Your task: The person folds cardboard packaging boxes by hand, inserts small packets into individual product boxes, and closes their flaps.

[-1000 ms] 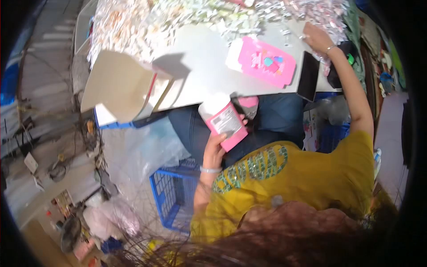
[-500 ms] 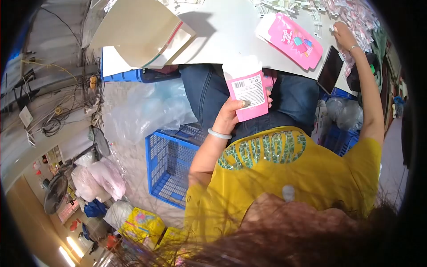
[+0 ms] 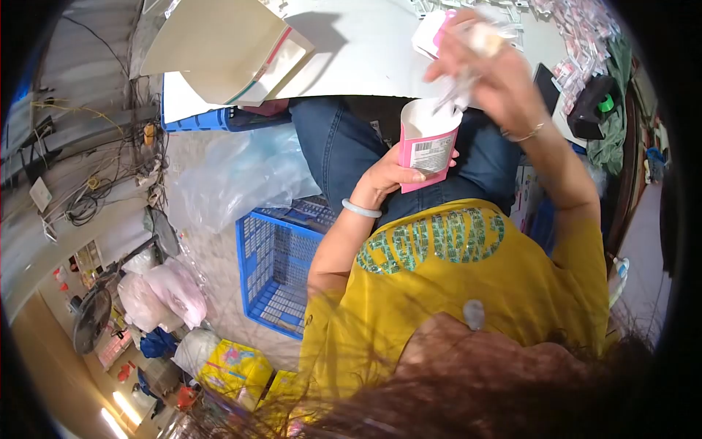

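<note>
My left hand [image 3: 395, 172] is closed around a pink paper pouch [image 3: 431, 150] with a white barcode label, held upright over my lap. Its white-lined mouth gapes toward the table. Just above that mouth is my right hand [image 3: 504, 91], smeared by motion, with blurred clear and whitish small packets [image 3: 459, 91] at its fingers. How many it holds cannot be made out. Behind the right hand, more flat pink pouches [image 3: 430, 35] lie on the table, mostly covered by it.
Small clear packets [image 3: 578, 44] are heaped at the table's far right. A dark phone [image 3: 545, 86] lies near the edge, partly hidden by my right wrist. A large beige carton piece [image 3: 219, 51] stands at left. A blue crate [image 3: 274, 271] sits on the floor.
My right hand has come from the packet heap at the right to above the pouch, carrying small packets. The pouch has shifted right, and its mouth has opened wider.
</note>
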The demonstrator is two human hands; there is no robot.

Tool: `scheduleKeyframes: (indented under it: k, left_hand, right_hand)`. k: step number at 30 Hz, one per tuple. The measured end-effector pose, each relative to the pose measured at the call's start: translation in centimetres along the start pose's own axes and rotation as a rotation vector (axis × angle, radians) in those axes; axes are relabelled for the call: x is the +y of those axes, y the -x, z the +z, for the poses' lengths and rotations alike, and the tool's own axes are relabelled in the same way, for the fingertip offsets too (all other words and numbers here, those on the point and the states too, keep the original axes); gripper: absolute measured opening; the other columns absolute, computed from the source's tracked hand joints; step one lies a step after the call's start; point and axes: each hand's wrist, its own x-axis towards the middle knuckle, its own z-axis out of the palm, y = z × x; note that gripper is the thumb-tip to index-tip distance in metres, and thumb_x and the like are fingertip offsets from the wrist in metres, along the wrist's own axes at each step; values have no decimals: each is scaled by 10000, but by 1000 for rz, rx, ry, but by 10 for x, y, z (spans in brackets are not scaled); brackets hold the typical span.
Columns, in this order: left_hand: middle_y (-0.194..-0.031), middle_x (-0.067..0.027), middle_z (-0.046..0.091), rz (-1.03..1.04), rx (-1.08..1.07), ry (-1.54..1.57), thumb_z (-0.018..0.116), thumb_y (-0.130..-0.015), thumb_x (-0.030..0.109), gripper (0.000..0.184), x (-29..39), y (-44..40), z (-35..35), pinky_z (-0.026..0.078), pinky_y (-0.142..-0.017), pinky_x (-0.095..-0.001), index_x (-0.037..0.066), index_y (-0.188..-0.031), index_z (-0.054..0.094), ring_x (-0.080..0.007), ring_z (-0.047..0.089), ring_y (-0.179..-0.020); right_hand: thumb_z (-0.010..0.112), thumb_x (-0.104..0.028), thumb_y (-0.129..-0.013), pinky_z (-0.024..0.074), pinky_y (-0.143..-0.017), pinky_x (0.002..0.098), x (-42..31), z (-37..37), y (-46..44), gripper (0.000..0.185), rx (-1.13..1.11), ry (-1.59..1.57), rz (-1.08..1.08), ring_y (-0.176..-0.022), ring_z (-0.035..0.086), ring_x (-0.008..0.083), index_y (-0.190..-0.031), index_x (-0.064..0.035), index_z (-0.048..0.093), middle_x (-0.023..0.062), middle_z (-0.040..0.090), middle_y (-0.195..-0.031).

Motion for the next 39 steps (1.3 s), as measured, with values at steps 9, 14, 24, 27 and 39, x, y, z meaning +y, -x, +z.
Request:
scheduleKeyframes:
  k: [9,14,24,27,39]
  left_hand:
    - [-1295,-264,555,58,33,-22,867,-612,282,985,2,7,-4,459,-1032,-452,-75,-1398,394,-364,584,-1186]
    - [-1279,-223,576,112,33,28,845,-651,238,898,11,2,4,465,-1031,-417,-48,-1385,414,-318,598,-1171]
    - [-1313,-262,544,82,112,-56,775,-677,162,849,4,12,5,439,-1067,-440,-79,-1395,391,-355,580,-1200]
    - [-1304,-252,552,85,158,-46,757,-691,148,825,3,19,12,436,-1070,-432,-75,-1396,391,-350,575,-1207]
    - [-1364,-191,538,54,161,-122,677,-755,64,722,-8,27,14,415,-1081,-393,-21,-1418,405,-282,538,-1265]
  right_hand:
    - [679,-108,-920,478,-902,277,42,18,9,366,-199,468,5,-1043,583,130,-1211,-70,460,29,570,-1078]
    - [636,-194,-929,349,-1052,351,45,13,12,273,-274,873,-96,-1170,504,220,-1157,-55,579,84,582,-1120]
    - [599,-149,-909,425,-960,330,44,-2,15,190,-304,949,16,-1083,545,210,-1009,-12,685,79,602,-1206]
    - [625,-119,-887,442,-925,322,48,-3,20,190,-343,883,118,-1038,563,206,-1039,-12,665,67,613,-1151]
    - [625,-49,-878,443,-930,319,43,7,21,158,-353,987,-33,-1021,576,213,-1030,-27,663,88,622,-1026]
